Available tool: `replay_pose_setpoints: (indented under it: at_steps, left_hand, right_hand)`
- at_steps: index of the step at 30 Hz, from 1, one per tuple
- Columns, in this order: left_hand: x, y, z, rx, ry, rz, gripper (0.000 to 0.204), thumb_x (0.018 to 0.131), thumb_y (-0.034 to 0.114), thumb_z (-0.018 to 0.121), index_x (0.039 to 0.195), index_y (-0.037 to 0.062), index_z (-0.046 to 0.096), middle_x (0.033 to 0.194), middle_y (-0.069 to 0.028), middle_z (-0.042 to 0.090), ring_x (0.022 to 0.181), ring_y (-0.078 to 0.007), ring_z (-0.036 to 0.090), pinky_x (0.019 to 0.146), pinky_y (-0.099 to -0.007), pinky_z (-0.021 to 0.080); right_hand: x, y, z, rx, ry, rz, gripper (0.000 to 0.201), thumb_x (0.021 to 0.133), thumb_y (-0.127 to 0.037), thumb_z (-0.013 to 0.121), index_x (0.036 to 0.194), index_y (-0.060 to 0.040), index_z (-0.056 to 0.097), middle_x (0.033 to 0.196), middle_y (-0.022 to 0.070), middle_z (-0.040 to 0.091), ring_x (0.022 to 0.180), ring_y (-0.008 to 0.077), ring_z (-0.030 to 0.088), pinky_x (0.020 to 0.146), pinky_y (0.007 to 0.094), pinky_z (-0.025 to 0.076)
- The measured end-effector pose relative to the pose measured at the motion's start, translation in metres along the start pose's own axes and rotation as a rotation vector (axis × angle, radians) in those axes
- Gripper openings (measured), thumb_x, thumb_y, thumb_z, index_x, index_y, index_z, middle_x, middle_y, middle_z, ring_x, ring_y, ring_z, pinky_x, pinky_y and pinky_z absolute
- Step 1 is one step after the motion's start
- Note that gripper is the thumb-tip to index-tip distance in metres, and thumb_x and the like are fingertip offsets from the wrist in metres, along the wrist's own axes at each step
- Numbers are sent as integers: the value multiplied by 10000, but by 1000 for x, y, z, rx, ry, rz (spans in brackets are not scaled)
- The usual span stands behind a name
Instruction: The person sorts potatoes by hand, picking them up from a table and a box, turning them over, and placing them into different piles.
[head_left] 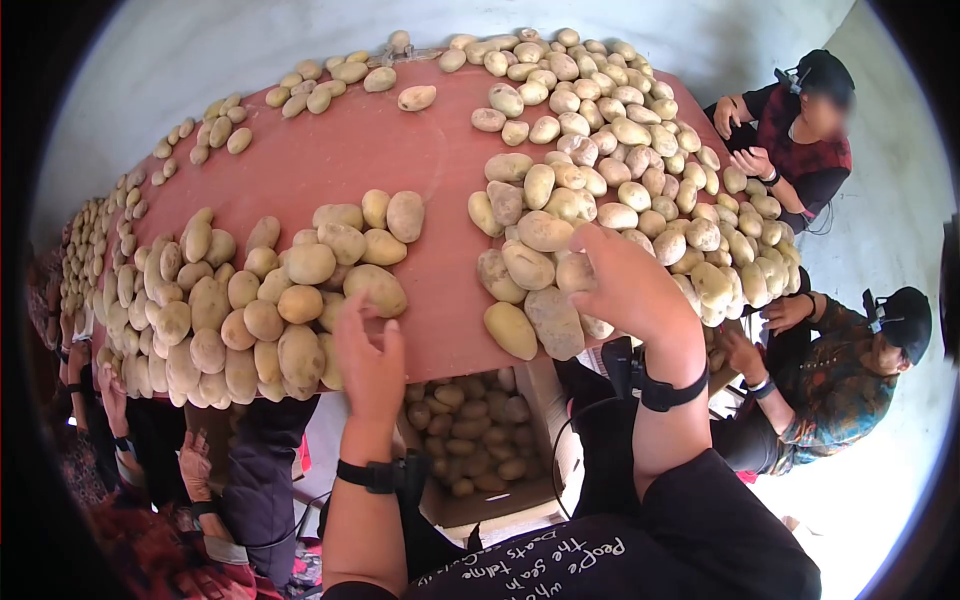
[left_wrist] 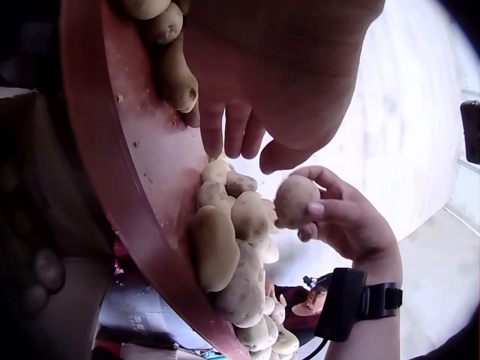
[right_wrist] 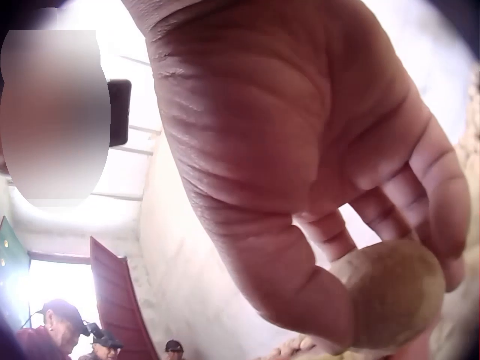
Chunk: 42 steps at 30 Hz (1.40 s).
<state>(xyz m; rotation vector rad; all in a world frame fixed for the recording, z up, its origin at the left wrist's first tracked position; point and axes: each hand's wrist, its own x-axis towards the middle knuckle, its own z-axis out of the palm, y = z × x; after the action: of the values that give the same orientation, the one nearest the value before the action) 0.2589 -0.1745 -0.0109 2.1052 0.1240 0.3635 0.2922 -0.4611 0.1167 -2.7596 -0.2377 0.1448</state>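
My right hand (head_left: 640, 290) grips a round, pale brown potato (right_wrist: 397, 296) between thumb and fingers, held above the near edge of the right-hand heap. The left wrist view also shows that potato (left_wrist: 296, 201) raised in the right hand. My left hand (head_left: 372, 355) is at the near right end of the left-hand potato heap (head_left: 262, 320), its fingers extended and nothing in them. Close beside its fingers lies a large potato (head_left: 376, 291). A long yellowish potato (head_left: 510, 331) and a big dusty one (head_left: 555, 323) lie at the table's near edge, below the right hand.
The red table (head_left: 440, 250) curves along its near edge. Under it stands a cardboard box (head_left: 540, 400) of potatoes. More potatoes (head_left: 640, 130) cover the table's right side. Two people in caps (head_left: 822, 130) sit at the right; other people's hands (head_left: 195, 465) show at the left.
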Motion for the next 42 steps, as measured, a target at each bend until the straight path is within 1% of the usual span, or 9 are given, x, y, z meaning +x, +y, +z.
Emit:
replay_pose_setpoints:
  at_steps: [6, 9, 18, 22, 23, 26, 29, 33, 42]
  left_hand:
    - [7, -2, -2, 307, 58, 207, 651, 794, 19, 668, 1397, 32, 422, 1342, -207, 417, 1135, -377, 509, 990, -445, 446]
    - [7, -4, 3, 308, 16, 126, 697, 777, 40, 691, 1411, 38, 401, 1330, -235, 404, 1146, -406, 484, 1027, -468, 407]
    - [16, -6, 7, 220, 45, -28, 667, 769, 81, 725, 1363, 51, 425, 1241, -231, 422, 900, -326, 562, 755, -384, 527]
    - [17, -10, 6, 82, -153, -188, 385, 789, 119, 719, 1126, 45, 550, 1052, -156, 570, 911, -253, 587, 708, -384, 512]
    - [14, -6, 8, 164, -92, -90, 290, 798, 128, 711, 1031, 35, 566, 960, -133, 606, 934, -252, 592, 716, -371, 501]
    - [13, -13, 10, 226, 22, 34, 395, 794, 98, 707, 1150, 25, 554, 1062, -156, 592, 953, -298, 582, 786, -396, 498]
    - [13, -11, 13, 16, -42, 23, 577, 782, 59, 701, 1319, 23, 491, 1195, -190, 556, 1065, -357, 560, 921, -426, 475]
    - [11, -9, 13, 30, -171, 73, 741, 750, 7, 678, 1437, 36, 401, 1352, -226, 486, 1266, -381, 474, 1069, -437, 405]
    - [11, -7, 18, -154, -232, -30, 688, 734, -30, 669, 1386, 28, 457, 1363, -185, 492, 1264, -317, 504, 962, -378, 505]
  right_hand:
    - [14, 34, 39, -112, -10, 45, 470, 692, -115, 773, 1076, -24, 518, 1006, 185, 604, 1001, 380, 589, 820, 454, 475]
    - [10, 28, 29, -99, 40, 43, 442, 710, -135, 772, 1063, -30, 528, 993, 179, 604, 983, 379, 591, 809, 453, 475]
    - [9, -38, 24, 71, -43, -121, 356, 798, -196, 720, 1067, -39, 547, 1017, 187, 607, 953, 388, 606, 797, 481, 489]
    - [17, -70, 67, 131, -103, -347, 371, 789, -170, 730, 1080, -28, 551, 1073, 185, 585, 1019, 380, 588, 832, 464, 501]
    - [20, -74, 84, 157, -88, -395, 375, 784, -160, 733, 1083, -25, 552, 1089, 187, 578, 1039, 380, 582, 842, 460, 504]
    - [32, -76, 132, 22, 219, -488, 553, 778, -168, 740, 1259, -31, 505, 1178, 209, 549, 1065, 382, 577, 886, 444, 499]
    - [36, -82, 147, 90, 233, -429, 525, 782, -135, 707, 1250, -33, 493, 1109, 227, 550, 978, 396, 602, 832, 458, 513]
    - [32, -92, 136, 59, -18, -336, 404, 790, -82, 640, 1167, -21, 506, 1043, 213, 542, 851, 396, 618, 739, 471, 513]
    - [32, -82, 144, 139, 142, -393, 382, 800, -67, 615, 1154, -6, 485, 1089, 218, 505, 917, 402, 593, 728, 482, 509]
